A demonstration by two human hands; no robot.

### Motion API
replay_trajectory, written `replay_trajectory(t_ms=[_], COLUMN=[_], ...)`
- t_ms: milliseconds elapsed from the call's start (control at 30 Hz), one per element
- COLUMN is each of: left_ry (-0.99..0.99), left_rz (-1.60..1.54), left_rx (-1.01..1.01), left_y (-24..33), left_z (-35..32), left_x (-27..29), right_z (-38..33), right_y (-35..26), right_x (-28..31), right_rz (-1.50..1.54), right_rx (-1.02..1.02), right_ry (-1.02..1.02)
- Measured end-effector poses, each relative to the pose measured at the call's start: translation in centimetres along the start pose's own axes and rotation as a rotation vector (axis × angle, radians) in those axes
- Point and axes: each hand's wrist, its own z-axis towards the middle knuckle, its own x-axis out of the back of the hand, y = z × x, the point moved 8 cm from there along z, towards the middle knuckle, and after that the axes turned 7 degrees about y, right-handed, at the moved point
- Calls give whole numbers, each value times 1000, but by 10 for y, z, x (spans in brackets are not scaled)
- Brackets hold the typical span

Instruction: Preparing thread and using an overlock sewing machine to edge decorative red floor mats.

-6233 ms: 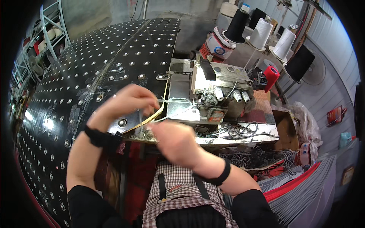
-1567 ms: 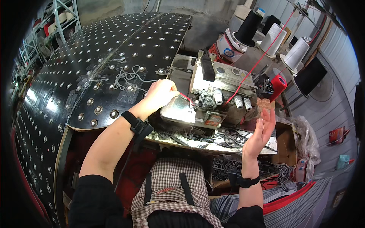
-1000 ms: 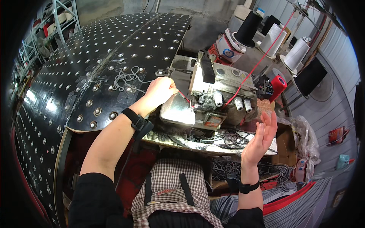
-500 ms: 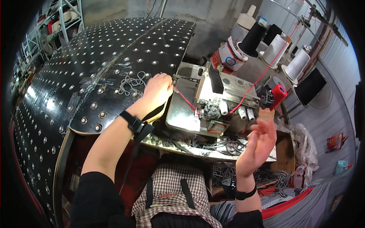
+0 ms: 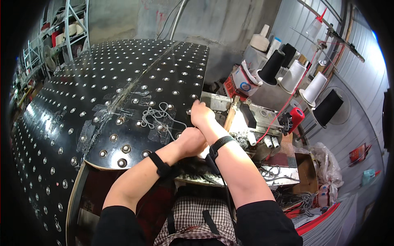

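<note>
I see my left hand [image 5: 192, 141] and my right hand [image 5: 202, 115] bent close together beside the sewing machine [image 5: 262, 119]. I cannot tell how tight either grip is or what it holds. The gray cord [image 5: 156, 118] lies looped on the black table [image 5: 135, 137], near my left hand.

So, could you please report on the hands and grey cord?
Right hand beyond left hand, both grips unclear. Grey cord looped on black studded table. Right forearm partly hides sewing machine.
</note>
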Motion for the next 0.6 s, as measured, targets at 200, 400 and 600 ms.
replay_trajectory(t_ms=[200,400,600], left_ry=[-184,-46,-47], left_rz=[-71,-354,-768], left_rx=[224,363,386], left_y=[-12,-31,-23], left_z=[-6,-6,5], left_x=[6,9,-8], right_z=[-12,-59,-65], right_y=[-12,-18,-9], right_x=[17,41,124], right_rz=[-318,-793,-530], right_rx=[210,509,573], right_ry=[-157,-321,-484])
